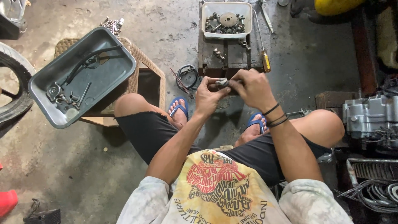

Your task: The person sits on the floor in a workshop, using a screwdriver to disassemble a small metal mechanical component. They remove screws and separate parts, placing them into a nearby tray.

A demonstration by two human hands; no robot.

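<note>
I sit low over a concrete floor with both arms stretched out between my knees. My left hand [208,96] and my right hand [253,88] meet around a small grey metal part [222,82], each pinching one side of it. The part is mostly hidden by my fingers. Dark bands circle my right wrist. Just beyond my hands stands a dark wooden block [229,56] with a few bolts on it.
A white tub [247,20] of gears and sprockets sits on the block, a yellow-handled screwdriver [262,45] beside it. At left a grey tray [112,76] with bolts and rods rests on a wicker stool [150,70]. An engine case [369,116] is at right, a tyre [12,70] far left.
</note>
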